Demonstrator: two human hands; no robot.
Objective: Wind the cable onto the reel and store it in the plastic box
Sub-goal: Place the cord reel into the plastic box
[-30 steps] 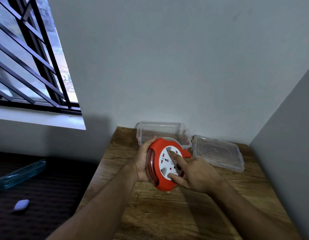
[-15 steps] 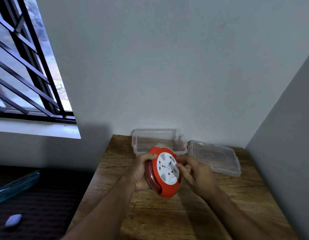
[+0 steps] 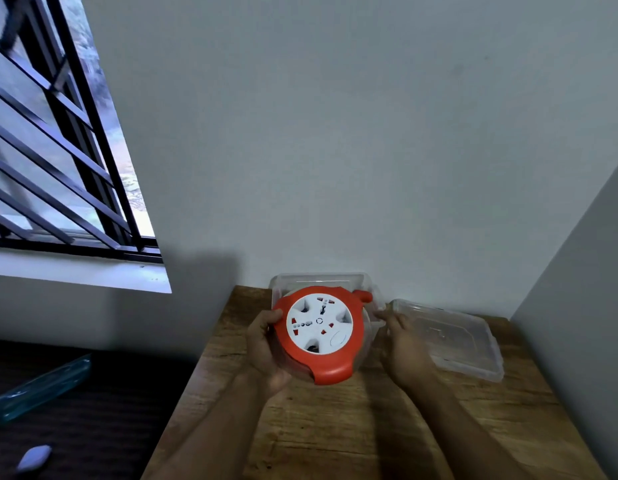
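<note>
Wooden table [image 3: 335,427]: reel [image 3: 319,332] over plastic box [image 3: 321,279]

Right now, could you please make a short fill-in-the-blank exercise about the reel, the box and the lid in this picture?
1. The orange reel is held by the ____ hand.
2. The lid lies on the wooden table, to the ____ of the clear box.
3. The round middle of the reel is ____ in colour.
4. The right hand touches the side of the ____.

Missing words: left; right; white; box

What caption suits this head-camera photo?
Left hand lowers an orange cable reel into a clear plastic box steadied by right hand.
</note>
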